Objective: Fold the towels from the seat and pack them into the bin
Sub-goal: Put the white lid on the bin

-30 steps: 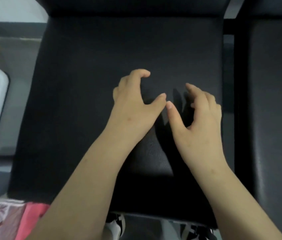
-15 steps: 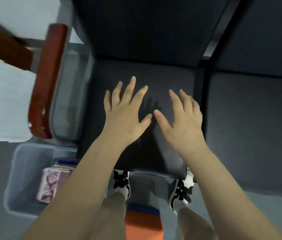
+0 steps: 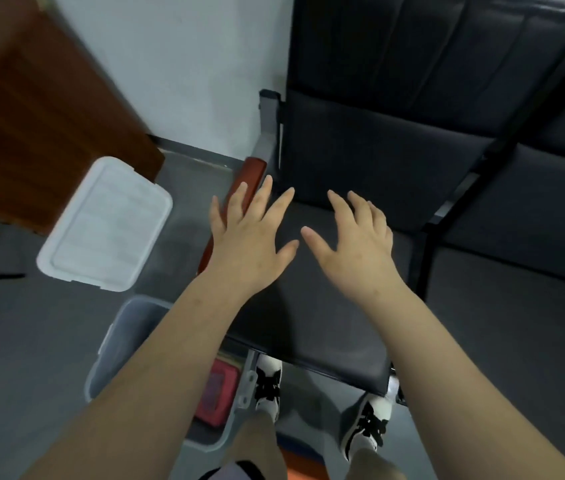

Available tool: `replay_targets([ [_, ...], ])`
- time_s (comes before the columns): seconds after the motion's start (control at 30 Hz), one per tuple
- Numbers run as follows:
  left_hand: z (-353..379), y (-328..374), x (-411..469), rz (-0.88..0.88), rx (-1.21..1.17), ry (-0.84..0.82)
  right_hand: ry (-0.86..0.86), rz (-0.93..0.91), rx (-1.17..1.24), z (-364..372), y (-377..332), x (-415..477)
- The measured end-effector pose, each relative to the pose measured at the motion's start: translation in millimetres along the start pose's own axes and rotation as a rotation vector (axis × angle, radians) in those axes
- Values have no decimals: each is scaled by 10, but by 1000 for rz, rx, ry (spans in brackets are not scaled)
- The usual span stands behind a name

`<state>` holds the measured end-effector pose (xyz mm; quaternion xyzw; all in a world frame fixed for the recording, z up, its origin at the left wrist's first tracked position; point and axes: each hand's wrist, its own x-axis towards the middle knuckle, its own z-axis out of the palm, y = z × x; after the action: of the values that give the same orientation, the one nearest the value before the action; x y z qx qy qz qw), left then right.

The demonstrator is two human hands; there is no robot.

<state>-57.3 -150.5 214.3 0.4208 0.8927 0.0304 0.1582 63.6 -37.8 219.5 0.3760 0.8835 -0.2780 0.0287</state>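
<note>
Two empty hands, left hand (image 3: 250, 244) and right hand (image 3: 354, 247), above seat (image 3: 326, 327).

We count two hands: the left hand (image 3: 250, 249) and the right hand (image 3: 354, 247), both empty with fingers spread. We see two dark seats, one seat (image 3: 343, 161) under the hands and a second seat (image 3: 523, 244) beside it. There is one grey bin (image 3: 125, 341), one white lid (image 3: 104, 225), one pink towel (image 3: 217, 393), one wooden armrest (image 3: 250, 174) and two shoes (image 3: 267, 386).
</note>
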Motion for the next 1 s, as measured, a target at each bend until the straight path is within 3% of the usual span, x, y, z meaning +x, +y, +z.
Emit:
replay_targets([
  [0.27,-501,-606,-132,-76,48,28,-80,-121,-15,56,-818,3],
  [0.5,-819,-846,-254,-319,27,27,-172,-255,-41,90,-1183,323],
  [1.0,-806,-1532,-687,-502,-51,-8,-325,-376,-112,642,-1993,360],
])
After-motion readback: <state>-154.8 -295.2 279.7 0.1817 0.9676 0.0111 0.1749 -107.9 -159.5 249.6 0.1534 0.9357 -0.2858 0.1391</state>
